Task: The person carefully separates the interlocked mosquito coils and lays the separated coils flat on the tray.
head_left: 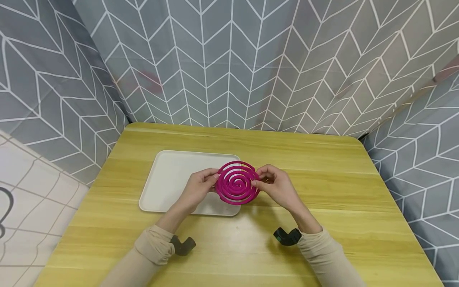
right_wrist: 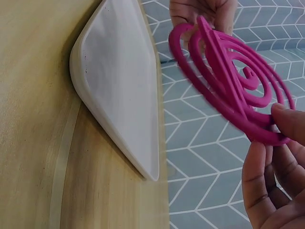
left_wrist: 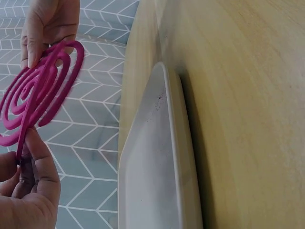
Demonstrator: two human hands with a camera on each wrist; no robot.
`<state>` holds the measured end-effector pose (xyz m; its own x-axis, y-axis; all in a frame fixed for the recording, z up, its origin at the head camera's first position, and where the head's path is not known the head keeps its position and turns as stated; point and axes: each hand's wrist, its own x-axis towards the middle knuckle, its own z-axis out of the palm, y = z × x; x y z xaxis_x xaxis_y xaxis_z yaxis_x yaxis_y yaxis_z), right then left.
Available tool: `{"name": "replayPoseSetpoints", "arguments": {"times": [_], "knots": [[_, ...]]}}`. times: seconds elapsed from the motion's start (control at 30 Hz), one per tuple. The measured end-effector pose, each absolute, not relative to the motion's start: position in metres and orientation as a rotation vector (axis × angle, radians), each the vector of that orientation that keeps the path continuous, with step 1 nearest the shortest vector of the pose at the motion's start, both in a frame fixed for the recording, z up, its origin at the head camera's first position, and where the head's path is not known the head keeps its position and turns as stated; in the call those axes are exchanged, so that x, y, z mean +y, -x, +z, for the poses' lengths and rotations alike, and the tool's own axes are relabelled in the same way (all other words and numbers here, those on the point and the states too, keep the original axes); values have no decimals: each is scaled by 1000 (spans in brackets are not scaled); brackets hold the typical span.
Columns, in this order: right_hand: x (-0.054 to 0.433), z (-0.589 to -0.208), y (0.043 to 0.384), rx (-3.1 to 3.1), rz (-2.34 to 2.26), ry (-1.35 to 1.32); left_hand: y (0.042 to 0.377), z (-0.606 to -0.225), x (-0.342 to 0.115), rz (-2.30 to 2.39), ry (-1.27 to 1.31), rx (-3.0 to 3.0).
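Note:
Both hands hold a magenta mosquito coil [head_left: 237, 195] in the air, over the right edge of a white tray [head_left: 179, 171]. My left hand [head_left: 199, 185] pinches the left rim of the coil between thumb and fingers. On the opposite rim, my right hand [head_left: 277, 185] pinches it the same way, thumb on top. Seen from the left wrist, the coil [left_wrist: 45, 90] is tilted, and some of its rings stand apart from others. The right wrist view also shows the coil [right_wrist: 224, 90] with its rings spread in depth.
The tray lies flat on a wood-grain table [head_left: 322, 167], left of centre. Dark specks mark one corner of it. Grey curtains [head_left: 233, 67] with white zigzag lines hang behind and beside the table. A black wrist camera [head_left: 287, 236] is on the right wrist.

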<state>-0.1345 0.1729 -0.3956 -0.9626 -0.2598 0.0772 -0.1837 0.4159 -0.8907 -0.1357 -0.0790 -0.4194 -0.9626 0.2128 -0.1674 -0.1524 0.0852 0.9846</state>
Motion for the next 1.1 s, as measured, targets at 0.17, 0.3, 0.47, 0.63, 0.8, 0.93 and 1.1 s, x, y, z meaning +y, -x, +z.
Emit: {"name": "replayPoseSetpoints", "arguments": {"times": [0.17,0.3,0.47,0.63,0.8,0.93,1.1], "knots": [[172,-396,136,2611,-1555,446,136,-420,-80,1971,-44,2096],[172,-395,136,2626,-1521,471,135,-420,-80,1946,-68,2108],[173,-393,134,2603,-1510,490,134,-420,-80,1939,-68,2089],[174,-393,135,2604,-1505,494,135,-417,-80,1946,-76,2069],[175,-391,139,2627,-1504,532,138,-414,-80,1927,-102,2098],[174,-392,138,2626,-1498,528,137,-414,-81,1908,-109,2100],[172,-395,136,2633,-1493,496,134,-415,-81,1912,-121,2056]]}}
